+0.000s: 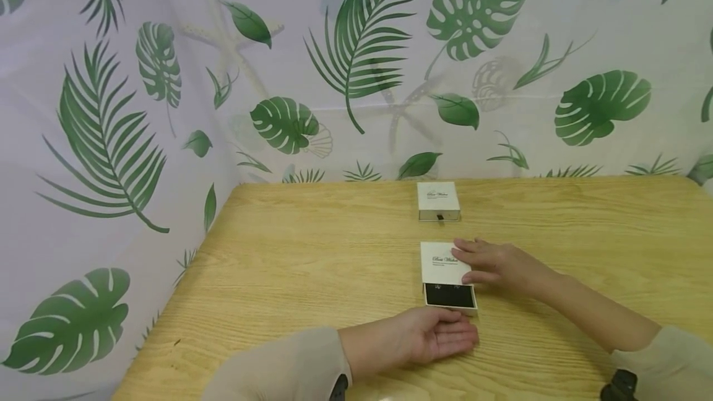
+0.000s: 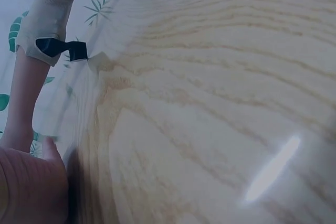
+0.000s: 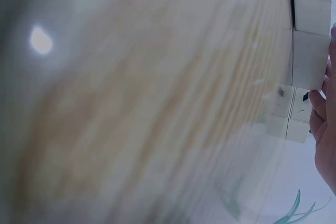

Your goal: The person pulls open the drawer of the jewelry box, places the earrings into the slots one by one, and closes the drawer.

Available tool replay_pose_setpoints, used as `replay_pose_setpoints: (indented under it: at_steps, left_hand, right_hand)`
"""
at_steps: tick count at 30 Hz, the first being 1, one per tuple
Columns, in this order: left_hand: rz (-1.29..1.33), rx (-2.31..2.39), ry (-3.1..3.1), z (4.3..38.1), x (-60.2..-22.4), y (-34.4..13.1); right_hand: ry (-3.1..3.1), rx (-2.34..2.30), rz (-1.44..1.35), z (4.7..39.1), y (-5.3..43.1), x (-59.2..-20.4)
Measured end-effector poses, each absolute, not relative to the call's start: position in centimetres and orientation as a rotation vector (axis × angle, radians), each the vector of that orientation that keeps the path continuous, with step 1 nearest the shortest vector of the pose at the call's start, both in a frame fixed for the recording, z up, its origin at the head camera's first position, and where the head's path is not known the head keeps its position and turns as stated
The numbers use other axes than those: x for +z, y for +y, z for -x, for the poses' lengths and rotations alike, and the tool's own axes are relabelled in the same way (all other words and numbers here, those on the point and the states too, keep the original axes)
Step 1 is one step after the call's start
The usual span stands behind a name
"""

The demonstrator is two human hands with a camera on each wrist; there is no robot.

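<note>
A small white drawer box (image 1: 437, 263) with black lettering lies on the table, its drawer (image 1: 450, 295) partly out toward me. Black lining shows inside, with small silvery pieces by the sleeve's edge, too small to make out. My right hand (image 1: 496, 265) holds the sleeve from the right, fingers on its top and thumb near its front edge. Palm up, my left hand (image 1: 445, 336) lies at the drawer's front, thumb along the front edge and fingers loosely extended. Whether the thumb touches a pull tab is hidden. The right wrist view shows the box (image 3: 310, 59) side-on.
A second white box (image 1: 438, 200), with a dark tab at its front, stands shut farther back. The wooden table (image 1: 312, 246) ends at a leaf-printed cloth (image 1: 356, 79) behind and at the left.
</note>
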State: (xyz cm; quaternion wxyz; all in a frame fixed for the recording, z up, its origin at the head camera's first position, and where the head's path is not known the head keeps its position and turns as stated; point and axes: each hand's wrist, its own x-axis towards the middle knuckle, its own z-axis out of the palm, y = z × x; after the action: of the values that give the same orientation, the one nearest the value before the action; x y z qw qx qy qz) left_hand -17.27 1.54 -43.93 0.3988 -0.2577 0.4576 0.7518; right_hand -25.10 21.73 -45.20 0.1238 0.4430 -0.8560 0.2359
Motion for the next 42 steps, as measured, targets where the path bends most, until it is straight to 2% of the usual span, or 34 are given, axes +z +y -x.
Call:
replay_pose_setpoints:
  at_steps: [22, 42]
  left_hand:
    - [0.663, 2.000, 1.111, 19.4, -43.8, 1.9]
    - [0.626, 1.990, 1.000, 19.9, -43.7, 1.6]
  right_hand:
    - [-2.386, 0.666, -1.336, 25.2, 21.9, -45.4]
    - [-2.405, 0.664, -1.334, 25.3, 22.3, -45.3]
